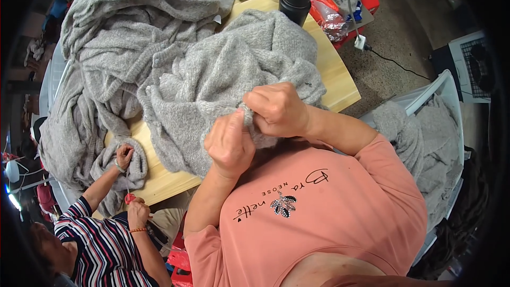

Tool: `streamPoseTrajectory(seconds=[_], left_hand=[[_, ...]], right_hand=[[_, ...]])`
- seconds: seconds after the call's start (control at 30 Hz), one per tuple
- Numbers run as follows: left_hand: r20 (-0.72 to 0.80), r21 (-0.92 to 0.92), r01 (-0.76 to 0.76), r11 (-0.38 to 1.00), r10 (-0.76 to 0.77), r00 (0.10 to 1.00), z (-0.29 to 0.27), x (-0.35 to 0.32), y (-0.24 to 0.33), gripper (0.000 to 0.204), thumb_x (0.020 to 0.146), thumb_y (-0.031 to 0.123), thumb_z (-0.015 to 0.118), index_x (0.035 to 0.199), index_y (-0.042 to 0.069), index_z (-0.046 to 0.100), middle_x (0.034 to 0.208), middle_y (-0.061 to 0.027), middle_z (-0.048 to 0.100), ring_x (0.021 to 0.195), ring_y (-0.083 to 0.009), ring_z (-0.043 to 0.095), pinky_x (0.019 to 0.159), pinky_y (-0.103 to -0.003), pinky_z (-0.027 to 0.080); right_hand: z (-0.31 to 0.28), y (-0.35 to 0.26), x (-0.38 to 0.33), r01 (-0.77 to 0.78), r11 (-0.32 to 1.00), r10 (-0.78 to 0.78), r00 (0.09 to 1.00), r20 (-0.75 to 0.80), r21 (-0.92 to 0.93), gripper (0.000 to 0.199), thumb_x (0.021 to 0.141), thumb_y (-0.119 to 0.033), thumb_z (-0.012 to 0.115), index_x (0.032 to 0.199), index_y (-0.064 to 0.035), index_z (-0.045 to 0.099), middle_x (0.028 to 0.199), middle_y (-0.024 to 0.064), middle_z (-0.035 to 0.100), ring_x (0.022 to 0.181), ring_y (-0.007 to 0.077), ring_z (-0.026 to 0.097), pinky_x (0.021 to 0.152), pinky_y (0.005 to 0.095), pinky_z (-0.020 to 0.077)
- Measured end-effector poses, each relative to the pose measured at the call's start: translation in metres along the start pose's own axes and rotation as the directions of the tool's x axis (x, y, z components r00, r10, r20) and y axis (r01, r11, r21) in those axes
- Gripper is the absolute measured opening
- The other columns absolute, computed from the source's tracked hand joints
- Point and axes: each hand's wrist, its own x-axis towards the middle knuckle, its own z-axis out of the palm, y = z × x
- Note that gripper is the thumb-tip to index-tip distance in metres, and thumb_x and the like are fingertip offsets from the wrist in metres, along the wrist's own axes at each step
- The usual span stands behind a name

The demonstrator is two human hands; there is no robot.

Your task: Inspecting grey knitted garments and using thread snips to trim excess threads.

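A grey knitted garment [223, 69] lies bunched over the near edge of the table and hangs toward my body. My left hand [230, 143] is closed, pinching a fold of the knit with thumb and forefinger. Right beside it my right hand [277, 109] is closed too, its curled fingers gripping the same fold. The two hands nearly touch at the fingertips. Whether a needle or thread is between them is too small to tell. A little dark mark [308, 83] shows on the knit to the right.
More grey knitwear [117, 37] is heaped on the wooden table [340, 82]. A black flask [295, 1] stands at the back. At lower left, a co-worker in a striped shirt [106, 239] handles grey knit with red thread. A white bin [449, 82] at right holds knitwear.
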Motion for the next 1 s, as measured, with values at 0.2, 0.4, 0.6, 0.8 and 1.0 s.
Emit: streamPoseTrajectory(seconds=[0.2,0.4,0.6,0.8,1.0], left_hand=[[0.111,-0.156,0.414,0.897,-0.400,0.910,-0.009,0.005,-0.007,0.015,0.068,-0.007,0.055,0.080,0.002,0.058,0.066,-0.0102,0.055,0.055,-0.0212,0.052,0.051,-0.029,0.041],[0.293,-0.321,0.738,0.593,-0.679,0.673,-0.018,0.011,-0.012,0.007,0.071,-0.003,0.059,0.078,-0.002,0.060,0.062,-0.0037,0.053,0.054,-0.0073,0.046,0.049,-0.022,0.037],[0.311,-0.345,0.668,0.660,-0.591,0.744,-0.008,0.012,-0.005,0.008,0.069,-0.001,0.060,0.077,-0.002,0.060,0.062,-0.0001,0.053,0.053,-0.0050,0.046,0.048,-0.021,0.038],[0.508,-0.364,0.786,0.499,-0.602,0.617,-0.008,0.008,0.001,0.002,0.069,0.000,0.058,0.070,-0.001,0.058,0.059,0.0029,0.052,0.055,-0.0028,0.043,0.048,-0.020,0.036],[0.557,-0.607,0.787,0.112,-0.646,0.522,-0.015,0.005,-0.011,0.004,0.073,0.002,0.058,0.076,-0.001,0.060,0.068,0.0014,0.057,0.059,-0.0036,0.047,0.053,-0.018,0.036]], right_hand=[[-0.023,0.017,0.002,-0.092,0.978,0.137,0.961,-0.241,0.188,0.020,0.064,0.000,0.054,0.084,0.0015,0.053,0.064,0.0133,0.053,0.056,0.0303,0.055,0.048,0.0353,0.0438],[-0.027,0.046,-0.016,-0.304,0.871,0.388,0.908,0.160,-0.387,0.020,0.070,-0.002,0.055,0.090,-0.0005,0.055,0.091,0.0129,0.058,0.087,0.0312,0.055,0.075,0.0380,0.0427],[-0.016,0.014,0.011,0.062,0.985,-0.095,0.974,0.204,0.162,0.016,0.067,-0.004,0.057,0.083,-0.0019,0.054,0.081,0.0089,0.055,0.077,0.0285,0.052,0.076,0.0379,0.0378],[0.005,0.008,-0.003,0.095,0.969,-0.104,0.994,0.029,0.228,0.010,0.065,-0.002,0.057,0.070,-0.0028,0.048,0.069,0.0085,0.047,0.064,0.0271,0.046,0.062,0.0365,0.0356],[0.006,0.009,0.000,-0.010,0.943,0.019,1.000,-0.023,0.332,0.010,0.068,-0.001,0.057,0.074,-0.0022,0.049,0.069,0.0099,0.047,0.064,0.0266,0.047,0.061,0.0351,0.0376]])
